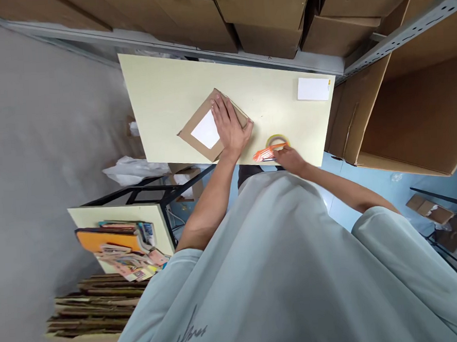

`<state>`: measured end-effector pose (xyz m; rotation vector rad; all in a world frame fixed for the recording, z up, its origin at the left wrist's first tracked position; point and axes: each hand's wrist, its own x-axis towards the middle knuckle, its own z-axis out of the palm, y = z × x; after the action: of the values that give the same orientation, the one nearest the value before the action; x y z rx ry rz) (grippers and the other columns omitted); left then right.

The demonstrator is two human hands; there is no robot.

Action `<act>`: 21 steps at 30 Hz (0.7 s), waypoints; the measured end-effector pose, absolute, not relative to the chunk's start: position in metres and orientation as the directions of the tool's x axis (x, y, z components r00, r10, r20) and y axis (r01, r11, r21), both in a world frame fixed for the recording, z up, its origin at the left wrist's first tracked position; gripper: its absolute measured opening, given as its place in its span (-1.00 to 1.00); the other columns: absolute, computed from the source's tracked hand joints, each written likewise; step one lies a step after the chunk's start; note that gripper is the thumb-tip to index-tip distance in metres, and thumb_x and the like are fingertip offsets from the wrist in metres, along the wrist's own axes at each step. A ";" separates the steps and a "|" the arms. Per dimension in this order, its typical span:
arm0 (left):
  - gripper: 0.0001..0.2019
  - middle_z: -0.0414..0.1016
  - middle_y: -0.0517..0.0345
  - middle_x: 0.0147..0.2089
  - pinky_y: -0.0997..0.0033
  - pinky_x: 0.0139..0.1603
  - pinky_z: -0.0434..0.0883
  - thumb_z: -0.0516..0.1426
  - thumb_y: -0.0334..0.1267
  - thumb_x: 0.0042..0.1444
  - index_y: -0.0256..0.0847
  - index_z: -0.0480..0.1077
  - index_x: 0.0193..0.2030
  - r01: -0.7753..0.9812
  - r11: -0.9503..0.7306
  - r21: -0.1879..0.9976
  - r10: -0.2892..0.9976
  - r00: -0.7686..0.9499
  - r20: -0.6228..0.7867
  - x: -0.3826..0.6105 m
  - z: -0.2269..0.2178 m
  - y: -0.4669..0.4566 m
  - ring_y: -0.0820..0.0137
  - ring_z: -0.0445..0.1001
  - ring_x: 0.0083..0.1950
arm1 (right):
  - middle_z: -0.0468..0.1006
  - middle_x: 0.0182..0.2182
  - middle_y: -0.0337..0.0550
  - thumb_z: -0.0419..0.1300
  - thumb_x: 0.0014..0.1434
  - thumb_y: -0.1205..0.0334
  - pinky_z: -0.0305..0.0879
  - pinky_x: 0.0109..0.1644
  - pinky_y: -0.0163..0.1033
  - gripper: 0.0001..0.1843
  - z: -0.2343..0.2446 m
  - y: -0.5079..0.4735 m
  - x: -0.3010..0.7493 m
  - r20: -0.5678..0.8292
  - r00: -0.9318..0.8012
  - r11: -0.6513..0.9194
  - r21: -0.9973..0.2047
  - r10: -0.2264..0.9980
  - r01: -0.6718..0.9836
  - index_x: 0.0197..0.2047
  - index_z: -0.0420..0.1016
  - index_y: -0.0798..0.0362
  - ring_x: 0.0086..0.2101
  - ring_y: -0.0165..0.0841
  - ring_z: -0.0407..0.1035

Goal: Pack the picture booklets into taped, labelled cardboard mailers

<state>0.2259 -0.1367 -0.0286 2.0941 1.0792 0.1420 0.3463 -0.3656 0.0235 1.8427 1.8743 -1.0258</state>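
Note:
A small brown cardboard box [190, 126] with a white label [206, 131] lies turned at an angle on the pale table [158, 103]. My left hand [229, 127] rests flat across its right part, fingers stretched toward the far corner and thumb spread toward the right corner. To the right, close to the table's near edge, my right hand [290, 159] is closed on an orange tape dispenser [265, 154] with a yellowish roll of tape [276, 138] on it. The fingers' undersides are hidden.
A white card or small box [313, 89] lies at the table's far right. Cardboard boxes [265, 9] fill the shelf beyond. A large open carton [414, 113] stands at right. At lower left are a side table with papers [128, 249] and stacked flat cardboard [97, 305].

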 end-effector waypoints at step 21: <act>-0.19 0.22 -0.11 0.83 -0.40 0.92 -0.32 0.22 0.10 0.45 -0.10 0.31 0.76 0.509 -0.571 0.644 0.456 0.849 -0.267 0.135 0.009 -0.161 -0.16 -0.13 0.93 | 0.78 0.19 0.41 -0.11 0.62 0.44 0.27 0.44 0.05 -0.46 0.020 -0.328 0.392 -0.685 -0.053 -0.025 -0.104 0.726 0.994 0.48 0.42 0.45 0.16 0.09 0.67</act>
<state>0.1353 -0.1610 0.0092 2.2670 0.6974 -0.0908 0.3916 -0.3281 0.0201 1.7949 1.8251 -0.8249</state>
